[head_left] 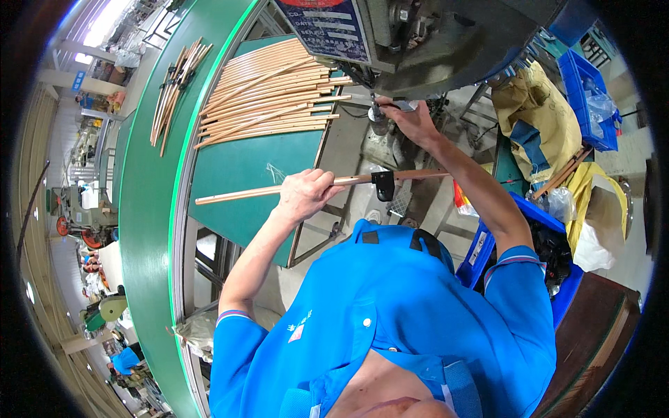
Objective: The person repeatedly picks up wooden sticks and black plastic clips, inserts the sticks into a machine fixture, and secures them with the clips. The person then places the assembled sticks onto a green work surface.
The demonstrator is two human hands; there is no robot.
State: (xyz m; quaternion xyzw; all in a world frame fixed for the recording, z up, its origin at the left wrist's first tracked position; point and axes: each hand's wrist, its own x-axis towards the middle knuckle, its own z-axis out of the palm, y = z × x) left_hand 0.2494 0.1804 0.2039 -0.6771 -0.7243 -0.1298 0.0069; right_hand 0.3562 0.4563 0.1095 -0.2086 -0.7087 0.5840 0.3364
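My left hand (306, 193) is wrapped round a slim wooden rod (240, 195), held roughly level in front of my body. A black plastic bracket (382, 186) sits around the rod, to the right of that hand. Higher up, my right hand (412, 124) is beside the narrow tool end (373, 104) of a dark machine (446, 56). Its fingers are closed at a small dark piece by the tool; I cannot make out what it is.
Many wooden rods (265, 90) lie on a green table (244, 164) at left. Beyond runs a green conveyor belt (150, 209) with a bundle of rods (180, 80). At right stand a blue bin (568, 296) of black parts, a tan sack (536, 104) and another blue bin (578, 90).
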